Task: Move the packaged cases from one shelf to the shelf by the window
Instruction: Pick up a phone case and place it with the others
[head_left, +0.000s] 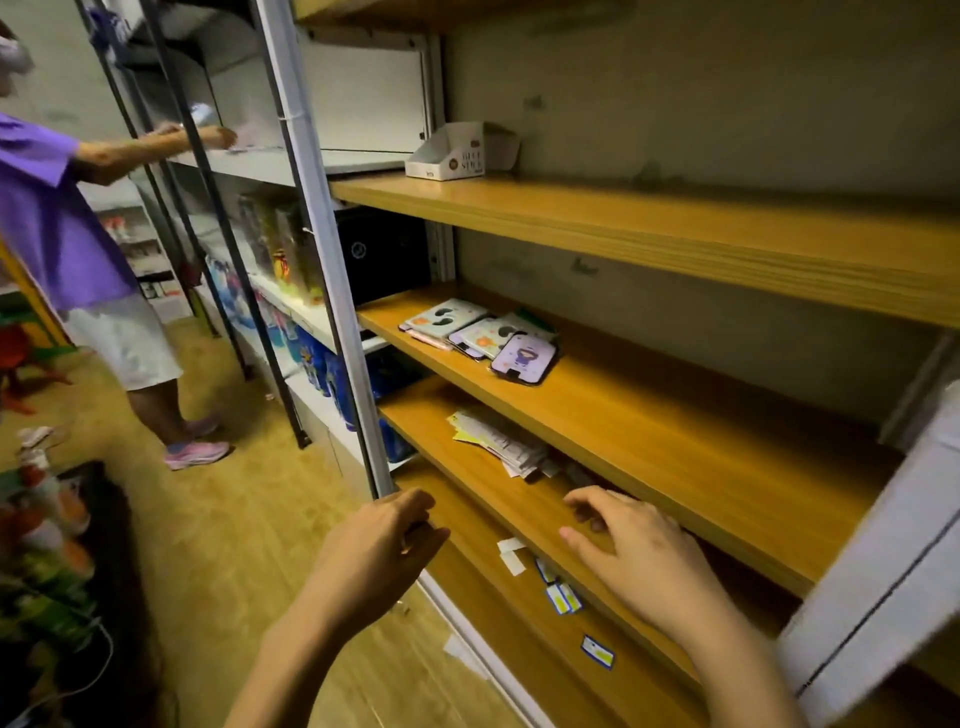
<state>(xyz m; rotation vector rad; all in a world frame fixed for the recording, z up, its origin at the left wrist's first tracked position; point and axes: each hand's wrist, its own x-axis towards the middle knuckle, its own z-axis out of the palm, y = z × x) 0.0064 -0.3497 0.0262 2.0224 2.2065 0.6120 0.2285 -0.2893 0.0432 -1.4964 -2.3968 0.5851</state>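
1. left hand (384, 551) hangs by the shelf post, fingers loosely curled, nothing in it.
2. right hand (639, 551) hovers at a lower board's edge, fingers spread and bent, also holding nothing.
3. loose papers (498, 441) lie on that board.
4. packaged cases (483, 335) sit overlapping on the wooden shelf (675, 431) above, toward its left end.
5. a small cardboard box (457, 153) stands higher up.

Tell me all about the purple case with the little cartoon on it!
The purple case is a rounded rectangle, lilac with a dark edge and a small cartoon figure. It looks glossy. It lies face up on the wooden shelf, overlapping the neighbouring case. Nothing else touches it.
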